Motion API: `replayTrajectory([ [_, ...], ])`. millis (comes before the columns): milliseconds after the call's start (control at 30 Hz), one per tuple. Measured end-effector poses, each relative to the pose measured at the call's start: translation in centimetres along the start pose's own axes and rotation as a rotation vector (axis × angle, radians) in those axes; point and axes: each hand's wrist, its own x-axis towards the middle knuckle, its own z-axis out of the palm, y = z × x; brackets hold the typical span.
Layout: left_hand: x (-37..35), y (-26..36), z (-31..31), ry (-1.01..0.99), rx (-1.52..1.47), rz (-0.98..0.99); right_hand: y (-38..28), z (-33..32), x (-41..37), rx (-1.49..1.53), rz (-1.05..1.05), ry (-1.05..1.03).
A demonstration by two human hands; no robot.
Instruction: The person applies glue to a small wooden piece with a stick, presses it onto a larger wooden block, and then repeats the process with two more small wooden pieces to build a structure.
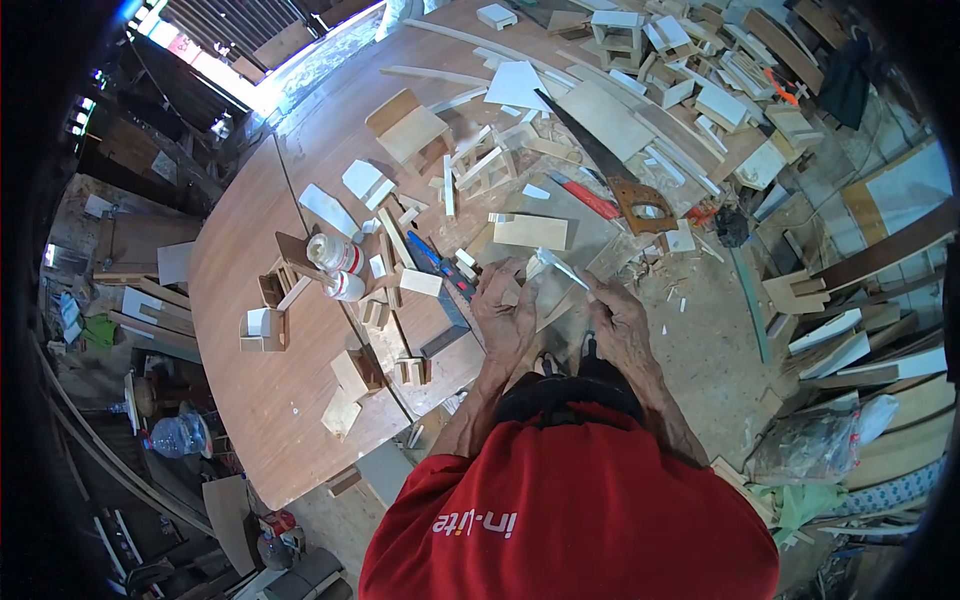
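Observation:
My left hand (504,302) is closed on a small wooden piece near the table's front edge. My right hand (617,315) pinches a thin, light-coloured stick (566,270), whose whitish far end reaches towards the left hand. Just beyond the hands lies a pale wooden block (530,231). A blue-handled tool (424,250) rests left of my left hand. The handsaw (639,205) and a red tool (586,196) lie ahead of my right hand.
Two white jars (333,253) stand on the wooden table (235,400) among small wooden assemblies. Offcuts are piled at the upper right (722,105). Planks (850,350) lean at the right, and a plastic bottle (178,437) is at the left.

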Motion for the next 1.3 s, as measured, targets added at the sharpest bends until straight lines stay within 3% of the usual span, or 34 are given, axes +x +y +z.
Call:
replayTrajectory([
  [67, 0.0, -0.5, 0.3, 0.009, -0.116, -0.037, 0.8, 0.2, 0.1, 0.046, 0.005, 0.034],
  [333, 0.6, -0.9, 0.3, -0.008, -0.049, -0.041, -0.6, -1.2, -0.1, 0.081, 0.022, -0.031],
  [400, 0.7, -1.0, 0.5, -0.009, -0.055, -0.023, 0.1, -1.2, 0.1, 0.196, 0.001, 0.034],
  [533, 0.7, -0.6, 0.9, -0.034, -0.105, -0.065, 0.5, -0.6, 0.9, 0.172, 0.021, 0.030],
  [600, 0.5, -0.8, 0.9, -0.041, -0.138, -0.080, 0.2, -0.8, 1.3, -0.050, 0.009, -0.015],
  [733, 0.5, -0.9, 0.9, -0.076, -0.162, -0.092, 0.3, -0.7, 1.9, -0.003, 0.000, 0.074],
  [1033, 0.5, -2.1, 0.6, -0.045, -0.120, -0.096, 1.0, -2.1, 0.2, 0.064, -0.059, -0.059],
  [1100, 0.6, -2.2, 0.8, -0.047, -0.128, -0.099, 1.3, -2.1, 0.2, 0.189, 0.046, -0.004],
  [1233, 0.4, -2.1, 1.0, -0.070, -0.131, -0.099, 1.2, -1.1, 1.3, 0.182, 0.002, 0.038],
  [1300, 0.4, -2.3, 1.1, -0.069, -0.138, -0.113, 1.0, -0.9, 1.6, 0.086, 0.038, -0.058],
])
